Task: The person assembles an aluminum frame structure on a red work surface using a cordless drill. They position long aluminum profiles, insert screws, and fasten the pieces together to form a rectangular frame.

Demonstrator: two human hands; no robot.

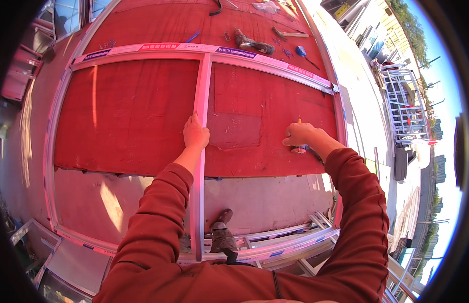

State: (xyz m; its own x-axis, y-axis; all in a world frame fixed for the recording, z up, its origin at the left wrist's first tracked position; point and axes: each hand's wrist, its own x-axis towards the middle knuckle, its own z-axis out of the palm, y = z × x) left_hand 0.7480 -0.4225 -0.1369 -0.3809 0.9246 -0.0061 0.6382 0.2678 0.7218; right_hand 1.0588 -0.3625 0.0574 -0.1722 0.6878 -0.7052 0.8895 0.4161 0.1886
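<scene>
A large white metal window frame (159, 48) lies flat over a red board (128, 111). Its centre bar (200, 96) runs from the far rail toward me. My left hand (195, 133) grips this centre bar about halfway along. My right hand (301, 135) is shut on a small tool with an orange tip and a red-and-blue handle (299, 149), held over the red board to the right of the bar. Both sleeves are dark red.
Beyond the frame's far rail lie a power drill (252, 44), a blue-handled tool (301, 51) and loose screws. My shoe (222, 233) stands on the concrete below. Spare metal profiles (295, 242) are stacked near the frame's lower right. White railings (403, 106) stand at right.
</scene>
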